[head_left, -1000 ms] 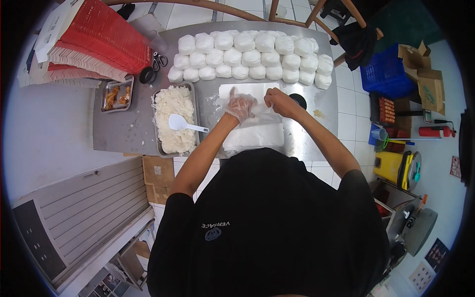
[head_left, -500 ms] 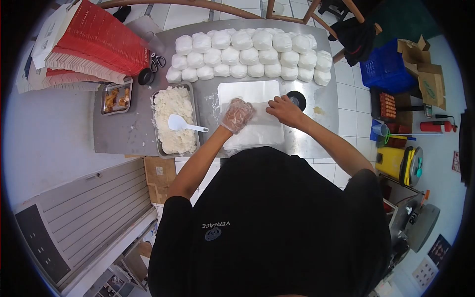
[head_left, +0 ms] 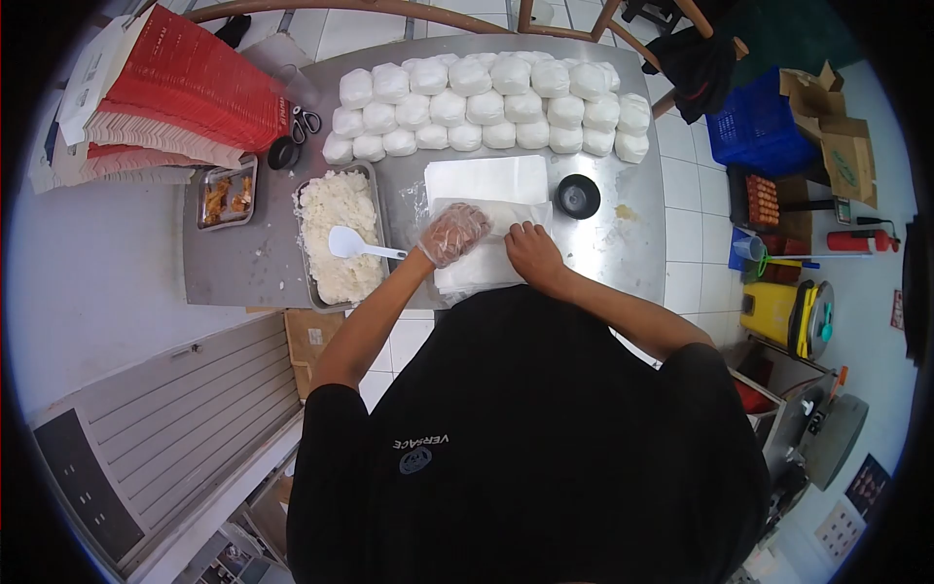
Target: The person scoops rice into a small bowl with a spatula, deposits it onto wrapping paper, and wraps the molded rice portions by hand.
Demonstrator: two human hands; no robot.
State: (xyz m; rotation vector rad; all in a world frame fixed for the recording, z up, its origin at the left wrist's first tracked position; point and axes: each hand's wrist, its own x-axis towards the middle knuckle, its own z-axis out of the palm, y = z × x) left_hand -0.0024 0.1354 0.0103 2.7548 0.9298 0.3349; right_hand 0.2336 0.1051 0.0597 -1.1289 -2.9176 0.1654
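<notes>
My left hand (head_left: 455, 235), in a clear plastic glove, is closed on the left part of a folded white sheet (head_left: 502, 213). My right hand (head_left: 533, 249), without a glove, has its fingers bent over the lower right edge of that sheet. Beneath both lies a stack of white paper (head_left: 486, 175). To the left stands a metal tray of rice (head_left: 338, 209) with a white paddle (head_left: 355, 243) lying on it. Rows of white wrapped bundles (head_left: 448, 107) are stacked behind. A black round bowl (head_left: 577, 197) sits right of the paper.
A metal table (head_left: 632, 253) holds everything. At the left are red printed wrappers (head_left: 190, 88), a small tray of browned food (head_left: 228, 193), black scissors (head_left: 306, 119) and a dark round container (head_left: 283, 153). A blue crate (head_left: 764, 127) stands beyond the table's right side.
Both hands have moved down toward my body and slightly left, and the sheet now lies folded across the stack. The black bowl has come fully into view.
</notes>
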